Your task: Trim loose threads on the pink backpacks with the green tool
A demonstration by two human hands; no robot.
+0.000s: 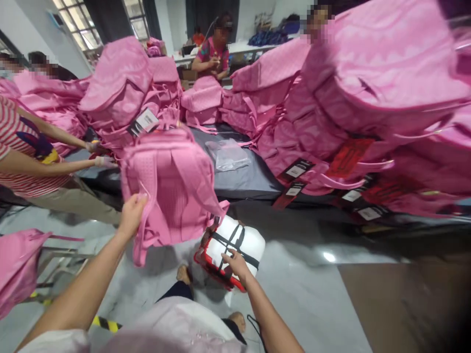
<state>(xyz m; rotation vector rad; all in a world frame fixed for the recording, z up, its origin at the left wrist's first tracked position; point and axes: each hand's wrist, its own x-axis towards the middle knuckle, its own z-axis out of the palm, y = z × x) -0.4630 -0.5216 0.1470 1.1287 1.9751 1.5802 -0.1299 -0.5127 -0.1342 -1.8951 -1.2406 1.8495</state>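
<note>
A pink backpack [172, 191] hangs in front of me with its shoulder straps facing my side. My left hand [133, 213] is closed on its left edge, by a strap. A tag with a white label [145, 120] shows at the backpack's top. My right hand [237, 267] is held out with fingers apart and nothing visible in them. Below and around it appears a white padded stool [253, 240] with black straps and a red frame; whether the hand touches it I cannot tell.
Pink backpacks are piled along the dark-covered table [243, 179], some with hanging tags [294, 169]. A clear plastic bag [228, 154] lies among them. A co-worker in a striped shirt [22, 176] reaches in from the left. Another pink bag [18, 264] rests on a rack at lower left.
</note>
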